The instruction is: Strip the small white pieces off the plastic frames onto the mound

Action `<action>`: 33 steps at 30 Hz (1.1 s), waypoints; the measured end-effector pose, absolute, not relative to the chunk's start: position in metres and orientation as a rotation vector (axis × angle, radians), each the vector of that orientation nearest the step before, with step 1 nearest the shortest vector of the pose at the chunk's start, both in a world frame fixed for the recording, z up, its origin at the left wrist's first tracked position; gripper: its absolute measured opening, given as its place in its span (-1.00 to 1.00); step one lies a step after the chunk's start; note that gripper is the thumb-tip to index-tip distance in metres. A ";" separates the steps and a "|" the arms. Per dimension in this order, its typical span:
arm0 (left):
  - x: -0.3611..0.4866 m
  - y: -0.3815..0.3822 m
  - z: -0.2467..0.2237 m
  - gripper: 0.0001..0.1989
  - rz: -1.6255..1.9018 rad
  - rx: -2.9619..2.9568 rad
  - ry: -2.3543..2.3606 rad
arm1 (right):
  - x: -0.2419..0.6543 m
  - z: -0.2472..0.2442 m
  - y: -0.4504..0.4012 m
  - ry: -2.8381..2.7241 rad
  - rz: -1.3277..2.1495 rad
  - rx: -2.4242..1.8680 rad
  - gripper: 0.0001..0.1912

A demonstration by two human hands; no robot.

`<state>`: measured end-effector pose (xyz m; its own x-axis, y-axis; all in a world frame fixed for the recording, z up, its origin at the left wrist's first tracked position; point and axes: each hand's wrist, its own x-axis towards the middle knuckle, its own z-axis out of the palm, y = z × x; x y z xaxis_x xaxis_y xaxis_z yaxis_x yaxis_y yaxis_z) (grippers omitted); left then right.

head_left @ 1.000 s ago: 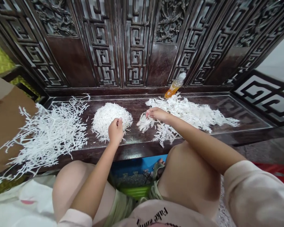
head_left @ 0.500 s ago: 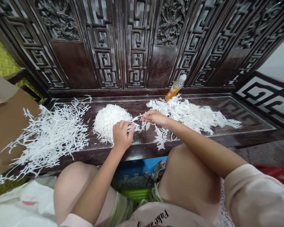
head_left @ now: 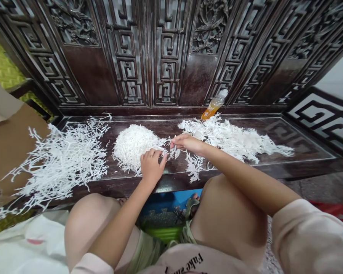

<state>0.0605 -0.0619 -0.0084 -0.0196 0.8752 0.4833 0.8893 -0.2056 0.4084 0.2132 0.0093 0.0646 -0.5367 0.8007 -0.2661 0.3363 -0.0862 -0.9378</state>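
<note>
Both forearms reach from the near side toward the far side. The left forearm rises steeply from the near left, and the left hand [head_left: 152, 163] stands with its back upward, fingers bent and bunched toward the far side, the thumb spread to the right. The right forearm slants in from the near right, flatter than the left one. The right hand [head_left: 188, 143] points left, fingertips drawn together with the thumb, wrist slightly bent. It lies a little farther off than the left hand; the two are near each other, apart.
</note>
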 end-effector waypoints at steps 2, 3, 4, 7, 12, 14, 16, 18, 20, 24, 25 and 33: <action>0.061 -0.063 -0.007 -0.74 -0.984 -2.211 -1.972 | 0.214 0.063 0.012 -1.761 1.613 -1.287 -0.73; 0.062 -0.063 -0.006 -0.74 -0.949 -2.226 -1.967 | 0.214 0.063 0.013 -1.729 1.585 -1.318 -0.73; 0.062 -0.064 -0.005 -0.74 -0.919 -2.243 -1.960 | 0.215 0.062 0.015 -1.697 1.557 -1.344 -0.73; 0.063 -0.065 -0.004 -0.74 -0.877 -2.288 -1.960 | 0.217 0.061 0.019 -1.623 1.493 -1.377 -0.72; 0.064 -0.065 -0.004 -0.76 -0.990 -2.275 -2.067 | 0.218 0.063 0.017 -1.632 1.552 -1.369 -0.72; 0.063 -0.064 -0.003 -0.77 -1.048 -2.254 -2.122 | 0.217 0.063 0.015 -1.666 1.612 -1.327 -0.73; 0.064 -0.064 -0.003 -0.73 -1.073 -2.233 -2.173 | 0.215 0.062 0.013 -1.704 1.652 -1.287 -0.73; 0.064 -0.064 -0.004 -0.67 -1.069 -2.202 -2.223 | 0.213 0.061 0.012 -1.745 1.682 -1.252 -0.72; 0.065 -0.063 -0.004 -0.63 -1.061 -2.160 -2.259 | 0.211 0.060 0.010 -1.784 1.715 -1.208 -0.72; 0.064 -0.063 -0.006 -0.67 -1.084 -2.084 -2.260 | 0.208 0.060 0.006 -1.853 1.771 -1.132 -0.70; 0.064 -0.062 -0.006 -0.69 -1.091 -2.071 -2.255 | 0.208 0.061 0.004 -1.866 1.785 -1.121 -0.69; 0.062 -0.062 -0.005 -0.78 -1.165 -2.109 -2.175 | 0.207 0.060 0.007 -1.746 1.735 -1.198 -0.70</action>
